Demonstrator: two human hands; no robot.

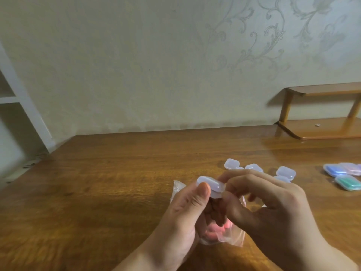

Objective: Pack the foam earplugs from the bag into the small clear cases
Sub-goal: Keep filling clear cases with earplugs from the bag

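Wallpapered wall with a pale scroll pattern behind; brown wooden desk (97, 182) carries all items.

- Small clear plastic hinged case (212, 187): held above the desk's near middle between both hands, at working height over the bag, presumably so its lid can be prised or pressed.
- Left hand (183, 216): thumb and curled fingers pinch the case's left end, steadying it.
- Right hand (263, 200): fingertips pinch the case's right end; whether it is opening or closing the lid cannot be told.
- Clear plastic bag (234, 239): lying under the hands near the front edge, pink foam earplugs (213, 230) inside, kept close for picking.
- Loose clear empty cases (254, 169): clustered beyond the hands, towards the right.
- Filled cases with blue, pink and green contents (343, 176): grouped at the right edge, apart from the empties, apparently a finished pile.
- Small wooden shelf (322, 114): far right corner.
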